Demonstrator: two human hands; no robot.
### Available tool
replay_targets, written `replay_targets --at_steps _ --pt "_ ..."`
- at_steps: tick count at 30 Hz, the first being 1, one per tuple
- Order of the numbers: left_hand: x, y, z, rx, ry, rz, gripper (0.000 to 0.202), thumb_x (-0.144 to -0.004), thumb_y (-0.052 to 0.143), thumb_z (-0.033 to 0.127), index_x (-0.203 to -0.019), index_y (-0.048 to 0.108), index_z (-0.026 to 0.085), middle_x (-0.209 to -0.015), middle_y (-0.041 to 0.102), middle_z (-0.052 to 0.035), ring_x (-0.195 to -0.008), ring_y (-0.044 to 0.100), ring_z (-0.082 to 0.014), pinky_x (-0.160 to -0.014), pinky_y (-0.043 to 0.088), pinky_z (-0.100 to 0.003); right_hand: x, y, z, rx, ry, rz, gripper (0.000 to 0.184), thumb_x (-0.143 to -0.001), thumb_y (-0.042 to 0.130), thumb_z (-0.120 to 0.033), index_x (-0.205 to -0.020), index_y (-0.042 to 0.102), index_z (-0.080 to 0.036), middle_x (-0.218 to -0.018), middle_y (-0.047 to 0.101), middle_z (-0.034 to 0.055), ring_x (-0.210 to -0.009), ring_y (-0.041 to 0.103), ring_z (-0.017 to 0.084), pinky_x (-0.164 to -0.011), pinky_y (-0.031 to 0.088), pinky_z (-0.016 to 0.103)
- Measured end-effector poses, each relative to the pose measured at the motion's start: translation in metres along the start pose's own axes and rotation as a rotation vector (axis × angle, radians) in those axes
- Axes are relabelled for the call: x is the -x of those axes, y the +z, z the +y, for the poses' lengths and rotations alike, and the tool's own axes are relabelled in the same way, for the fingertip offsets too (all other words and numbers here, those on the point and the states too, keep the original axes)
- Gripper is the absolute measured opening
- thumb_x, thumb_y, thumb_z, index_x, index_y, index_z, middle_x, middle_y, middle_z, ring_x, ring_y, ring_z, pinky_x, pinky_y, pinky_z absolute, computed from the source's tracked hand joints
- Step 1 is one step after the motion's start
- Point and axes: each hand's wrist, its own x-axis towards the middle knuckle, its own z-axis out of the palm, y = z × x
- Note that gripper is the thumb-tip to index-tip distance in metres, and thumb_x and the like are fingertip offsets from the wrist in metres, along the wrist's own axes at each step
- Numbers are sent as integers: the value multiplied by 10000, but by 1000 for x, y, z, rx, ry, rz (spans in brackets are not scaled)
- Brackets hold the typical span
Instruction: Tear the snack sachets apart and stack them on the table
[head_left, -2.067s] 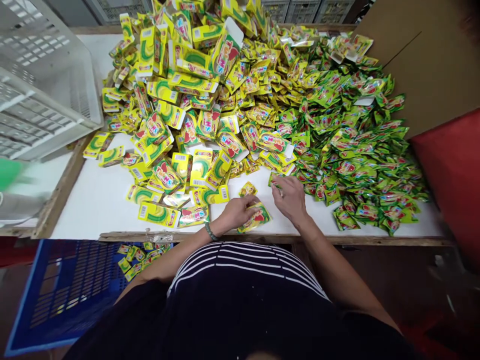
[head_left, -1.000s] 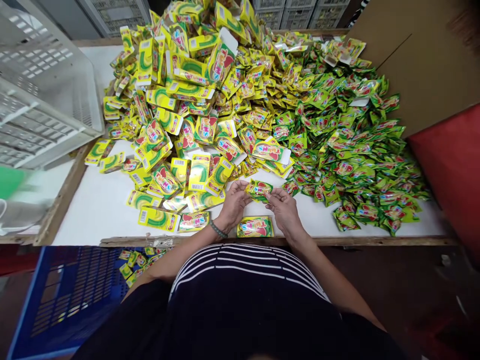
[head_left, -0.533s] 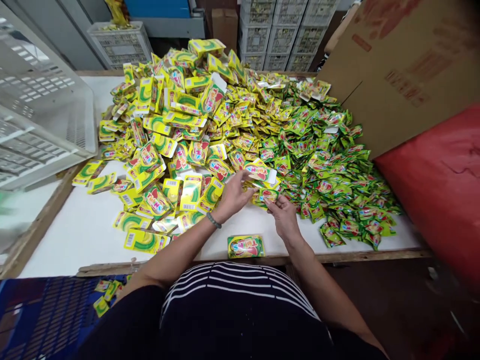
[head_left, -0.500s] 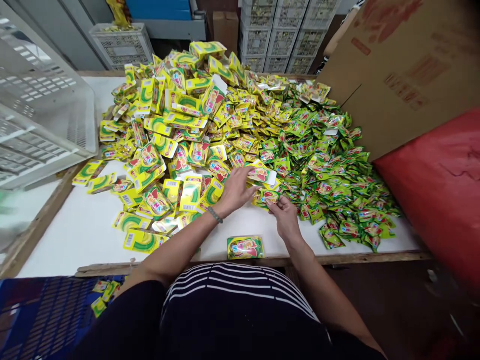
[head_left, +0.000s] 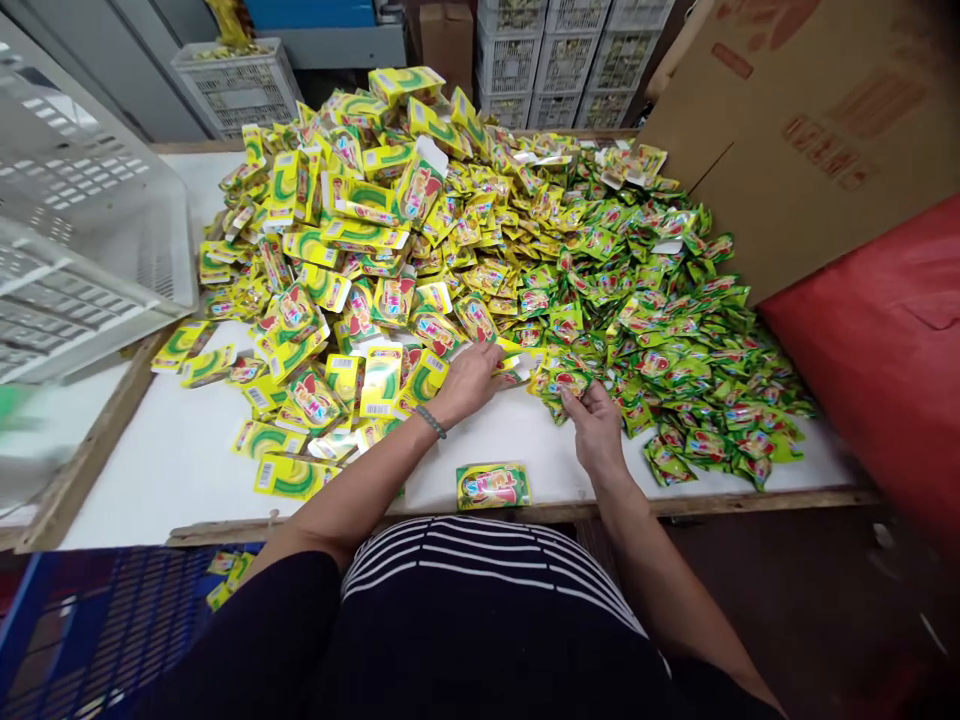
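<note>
Both hands work at the near edge of the stock. I see the left hand [head_left: 469,378] loosely closed about the near end of a yellow carton [head_left: 517,366], with the thumb on top and the carton's white flap poking out past the fingertips. A bracelet [head_left: 431,421] sits on that wrist. Just right of it, the right hand [head_left: 598,428] pinches a small bunch of green sachets [head_left: 568,384] between thumb and fingers, the other fingers curled under. Carton and sachets lie close together, between the two sets of fingertips.

Beyond the left hand and to its left rises the carton pile [head_left: 360,225]. Beyond the right hand and to its right spreads the sachet pile [head_left: 675,330]. Behind both hands, between the forearms, one filled pack [head_left: 493,485] lies flat at the edge of the white table [head_left: 187,450].

Well to the left of the left hand stands a grey crate [head_left: 75,230]. Well to the right of the right hand I see a cardboard box [head_left: 787,130] and something red [head_left: 885,340]. Below the left elbow sits a blue crate [head_left: 97,630].
</note>
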Motion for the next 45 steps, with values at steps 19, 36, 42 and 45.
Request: replay_targets --at_steps 19,36,42,45 --pt "58 26 -2 999 -222 63 326 -748 686 461 -824 599 156 -769 628 -10 -713 561 -122 -676 443 -246 -22 23 -29 687 -239 -499 219 -736 675 -361 -901 694 -217 -817 683 39 -749 586 203 -688 453 317" --pt "72 31 10 1522 -489 90 521 -511 884 389 -916 679 134 -809 741 -35 -697 666 -138 -706 531 -274 5 36 -9 688 -218 -539 350 -883 516 -491 -774 743 -247 -1118 652 71 -1147 486 262 -1037 356 475" --pt "76 31 11 1508 -437 161 567 -621 826 424 -1059 559 182 -690 654 33 -595 601 -102 -591 465 -222 17 39 -6 453 -166 -446 358 -856 546 -536 -999 692 -242 -1145 645 76 -1107 546 231 -971 441 416" --pt "80 32 11 1470 -398 256 568 -709 763 434 -1159 493 218 -736 633 38 -642 609 -110 -609 467 -224 26 41 -1 261 -94 -378 371 -792 643 -519 -1029 670 -234 -988 675 53 -926 617 202 -831 517 365"
